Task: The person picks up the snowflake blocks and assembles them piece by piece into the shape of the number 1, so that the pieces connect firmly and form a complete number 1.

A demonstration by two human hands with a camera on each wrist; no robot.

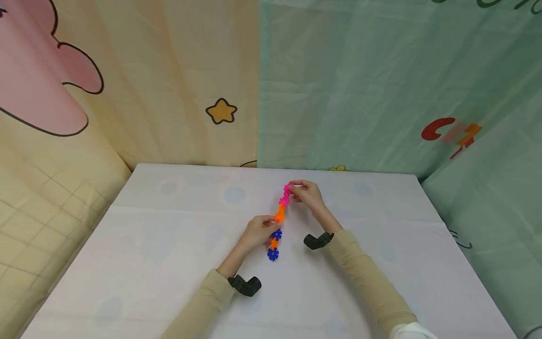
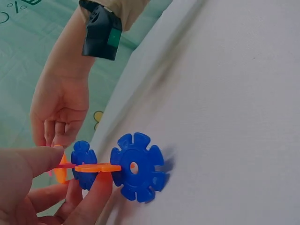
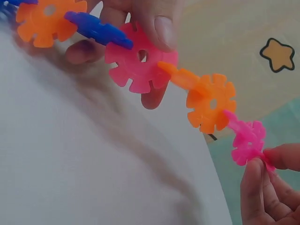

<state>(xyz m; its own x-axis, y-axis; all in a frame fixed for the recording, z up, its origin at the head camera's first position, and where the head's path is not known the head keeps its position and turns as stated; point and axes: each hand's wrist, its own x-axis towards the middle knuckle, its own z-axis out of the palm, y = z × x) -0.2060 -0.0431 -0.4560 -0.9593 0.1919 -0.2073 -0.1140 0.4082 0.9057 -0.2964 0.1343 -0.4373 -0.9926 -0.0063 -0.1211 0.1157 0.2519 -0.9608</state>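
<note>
A chain of interlocking snowflake discs (image 1: 273, 254) in blue, orange and pink runs between both hands. My left hand (image 1: 259, 231) pinches a pink disc (image 3: 133, 70) near the middle, thumb on one face and fingers behind. At the far end, my right hand (image 1: 310, 196) pinches the last bright pink disc (image 3: 268, 160) between thumb and fingers. Two orange discs (image 3: 213, 103) link the stretch between the hands. On the near side of the left hand hang a blue disc (image 2: 84, 159), an orange one (image 2: 98, 168) and a larger-looking blue end disc (image 2: 140, 166).
A white-covered table (image 1: 169, 263) lies under the hands, with the chain's shadow on it. Behind it hang a yellow curtain (image 1: 190, 56) and a green curtain (image 1: 360, 84). Each wrist wears a black camera mount (image 1: 245, 285).
</note>
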